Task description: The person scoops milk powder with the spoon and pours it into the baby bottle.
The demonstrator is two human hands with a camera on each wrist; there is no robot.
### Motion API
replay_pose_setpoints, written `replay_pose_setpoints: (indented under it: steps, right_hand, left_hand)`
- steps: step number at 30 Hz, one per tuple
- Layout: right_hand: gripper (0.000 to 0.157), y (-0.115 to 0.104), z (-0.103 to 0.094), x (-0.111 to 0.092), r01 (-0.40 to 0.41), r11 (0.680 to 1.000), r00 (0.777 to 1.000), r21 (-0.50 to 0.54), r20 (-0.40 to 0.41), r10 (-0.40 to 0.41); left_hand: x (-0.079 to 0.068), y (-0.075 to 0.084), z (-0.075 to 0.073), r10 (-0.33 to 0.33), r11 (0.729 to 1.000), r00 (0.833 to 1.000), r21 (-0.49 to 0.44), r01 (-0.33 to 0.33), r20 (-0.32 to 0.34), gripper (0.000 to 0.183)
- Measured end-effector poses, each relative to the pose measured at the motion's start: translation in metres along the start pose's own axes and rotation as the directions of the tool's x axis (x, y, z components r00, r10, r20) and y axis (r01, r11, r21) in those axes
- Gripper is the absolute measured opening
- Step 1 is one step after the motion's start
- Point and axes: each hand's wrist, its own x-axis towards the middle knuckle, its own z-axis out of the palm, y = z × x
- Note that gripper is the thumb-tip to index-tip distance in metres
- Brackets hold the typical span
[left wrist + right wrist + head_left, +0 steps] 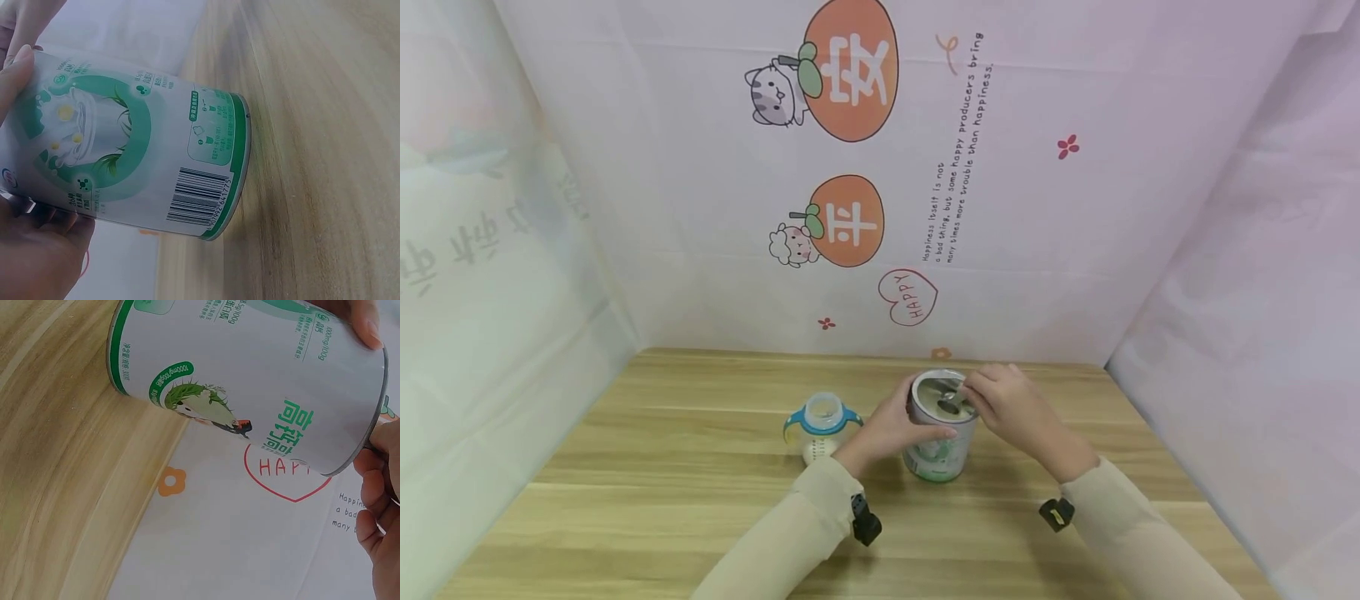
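A white and green milk powder can (937, 460) stands on the wooden table, its top off and pale powder inside. My left hand (889, 428) grips the can from the left, thumb across the near side and fingers round the far side. The left wrist view shows the can's barcode and green base rim. At the can's mouth, my right hand (1011, 410) pinches the handle of a scoop (950, 404), whose bowl is inside the can. In the right wrist view the right fingers (373, 494) curl at the can's rim, and the scoop is hidden there.
A baby bottle (824, 421) with blue side handles stands without a cap left of the can, whitish contents low inside; the left forearm partly covers it. Printed white cloth (715, 217) walls the table (685, 467) at the back and both sides.
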Motion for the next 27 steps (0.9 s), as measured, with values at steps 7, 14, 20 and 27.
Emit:
replay_pose_setpoints:
  steps: [7, 14, 20, 27]
  right_hand:
    - [0.01, -0.0013, 0.0011, 0.0009, 0.026, 0.999, 0.997, -0.021, 0.067, -0.024]
    - [0.009, -0.0021, -0.0009, 0.0016, 0.029, 1.0, 0.993, -0.001, 0.119, -0.029]
    - [0.008, -0.0025, -0.003, 0.004, 0.015, 1.0, 0.984, 0.019, 0.179, -0.018]
    - [0.012, -0.0051, -0.005, 0.0076, -0.061, 0.996, 0.964, 0.058, 0.263, 0.044]
  left_hand:
    - [-0.0015, 0.0016, -0.0004, 0.007, 1.0, 1.0, -0.006, -0.007, -0.013, 0.095]
    - [0.0014, -0.0004, -0.001, -0.024, 1.0, 1.0, 0.017, 0.024, -0.01, 0.095]
    - [0.0008, 0.0001, -0.0013, -0.033, 0.999, 0.999, 0.032, 0.033, -0.01, 0.097]
    - [-0.0007, 0.0007, -0.0012, 0.004, 0.999, 1.0, 0.043, -0.004, 0.004, 0.093]
